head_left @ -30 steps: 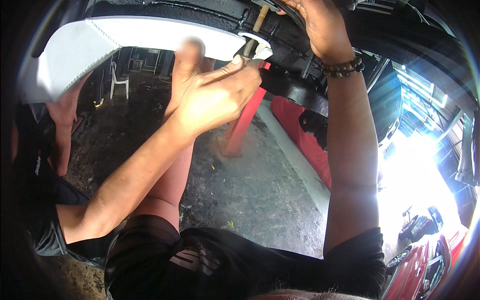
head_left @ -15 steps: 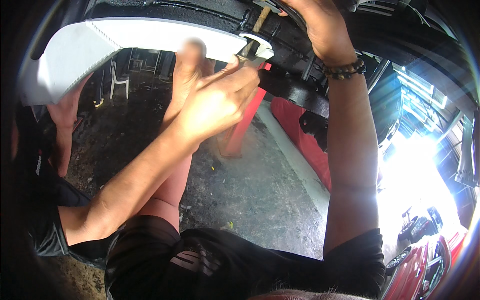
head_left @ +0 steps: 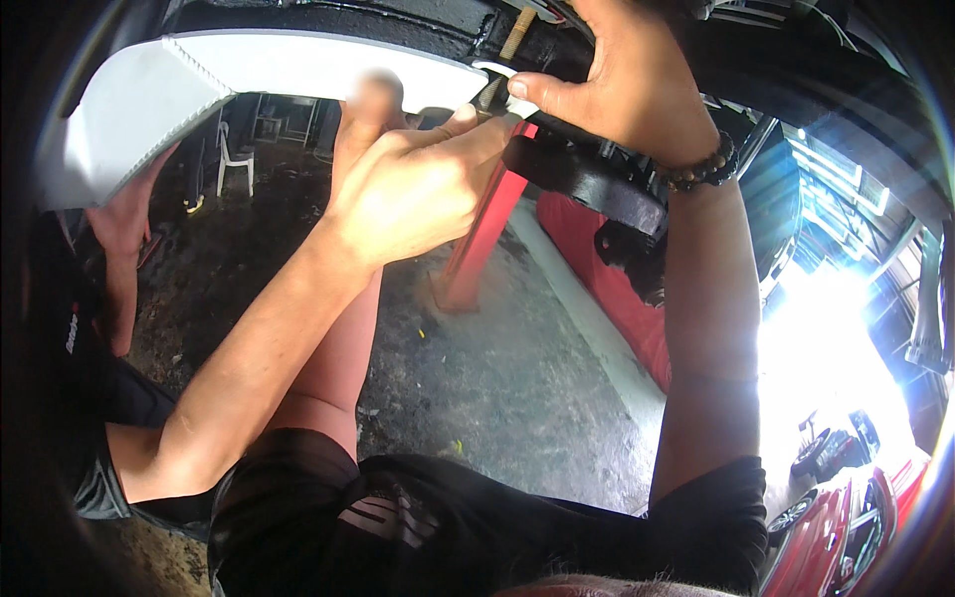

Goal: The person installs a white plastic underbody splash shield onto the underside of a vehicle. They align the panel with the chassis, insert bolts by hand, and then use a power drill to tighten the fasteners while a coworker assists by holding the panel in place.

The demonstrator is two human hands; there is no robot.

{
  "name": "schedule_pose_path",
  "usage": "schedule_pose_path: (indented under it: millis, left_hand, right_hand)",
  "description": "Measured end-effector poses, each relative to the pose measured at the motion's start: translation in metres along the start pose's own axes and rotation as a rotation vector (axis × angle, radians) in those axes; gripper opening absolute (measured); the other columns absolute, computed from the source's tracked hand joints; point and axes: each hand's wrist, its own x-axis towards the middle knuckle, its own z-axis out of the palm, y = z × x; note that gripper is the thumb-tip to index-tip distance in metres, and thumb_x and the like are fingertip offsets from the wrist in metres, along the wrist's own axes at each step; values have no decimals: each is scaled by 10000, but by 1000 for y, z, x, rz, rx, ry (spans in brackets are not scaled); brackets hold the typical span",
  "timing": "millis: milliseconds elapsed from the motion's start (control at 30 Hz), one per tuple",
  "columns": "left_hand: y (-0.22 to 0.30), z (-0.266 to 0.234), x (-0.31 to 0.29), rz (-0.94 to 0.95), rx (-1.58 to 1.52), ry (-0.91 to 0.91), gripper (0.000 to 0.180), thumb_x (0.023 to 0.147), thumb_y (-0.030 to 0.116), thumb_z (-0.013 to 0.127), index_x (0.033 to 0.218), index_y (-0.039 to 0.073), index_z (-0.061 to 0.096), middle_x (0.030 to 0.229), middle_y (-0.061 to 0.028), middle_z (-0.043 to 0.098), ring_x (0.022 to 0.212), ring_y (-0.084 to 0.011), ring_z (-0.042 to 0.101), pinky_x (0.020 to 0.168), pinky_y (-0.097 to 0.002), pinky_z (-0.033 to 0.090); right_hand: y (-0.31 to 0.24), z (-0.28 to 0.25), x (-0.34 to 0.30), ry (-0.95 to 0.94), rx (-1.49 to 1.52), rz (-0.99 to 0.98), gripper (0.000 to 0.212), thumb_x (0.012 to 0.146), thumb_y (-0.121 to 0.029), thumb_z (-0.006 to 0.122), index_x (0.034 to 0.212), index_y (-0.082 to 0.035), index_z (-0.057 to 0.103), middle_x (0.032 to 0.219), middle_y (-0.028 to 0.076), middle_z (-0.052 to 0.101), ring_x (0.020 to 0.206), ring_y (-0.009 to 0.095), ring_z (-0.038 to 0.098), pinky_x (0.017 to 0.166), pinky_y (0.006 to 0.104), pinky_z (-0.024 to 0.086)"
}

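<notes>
Grip appears firm on one side: the wearer's left hand (head_left: pixel 356 139) clasps the lower edge of a white metal piece (head_left: pixel 279 62), its thumb area blurred. The right hand (head_left: pixel 642 95) lays its thumb at the notched end; its fingers are hidden, so I cannot tell whether they grasp anything. Location: overhead, just under the black underbody (head_left: pixel 418 22). Handling, in my judgement: stiff, fairly heavy, smooth enough to slip if oily; best held near both ends. A co-worker's near hand (head_left: pixel 413 194) pinches close to the notch; the far hand (head_left: pixel 117 224) is at the angled end. Finish: flat, pale faces, a ridged seam at the bend, probably weld. By the notch, a threaded rod (head_left: pixel 516 35), coarse and yellowish. Beyond: a straight-sided red post (head_left: pixel 487 234), a white chair (head_left: pixel 236 159), dark, blotched flooring (head_left: pixel 477 378).
</notes>
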Motion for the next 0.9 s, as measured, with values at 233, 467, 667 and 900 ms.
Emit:
schedule_pose_path:
  millis: [233, 467, 667, 900]
  left_hand:
    - [-11, 12, 4, 178, 1, 129, 618, 978, 642, 588, 1126, 43, 617, 971, -23, 593, 845, -98, 578, 756, -228, 491]
    - [-7, 10, 8, 159, 15, 39, 473, 972, 513, 672, 1083, 57, 616, 1019, -53, 588, 890, -134, 554, 800, -263, 478]
    - [-13, 10, 10, 279, 105, 27, 452, 993, 567, 599, 1091, 126, 623, 981, -45, 561, 878, -153, 547, 802, -271, 479]
    - [-16, 30, 3, 247, 115, 157, 578, 976, 700, 512, 1081, 142, 619, 986, -65, 549, 903, -164, 546, 783, -291, 509]
  right_hand:
    - [-10, 8, 1, 83, -297, -46, 649, 728, -154, 819, 1283, 43, 547, 1080, 251, 668, 1006, 406, 679, 884, 436, 555]
    - [0, 17, -1, 194, -348, -257, 657, 729, -149, 811, 1293, 52, 542, 1070, 263, 671, 978, 427, 680, 861, 447, 560]
    - [4, 17, 1, 184, -285, -231, 652, 720, -146, 832, 1281, 30, 551, 1075, 252, 683, 979, 417, 693, 858, 436, 572]
    - [1, 17, 3, 175, -196, -191, 624, 717, -123, 836, 1264, -4, 560, 1081, 217, 702, 1001, 378, 717, 875, 409, 578]
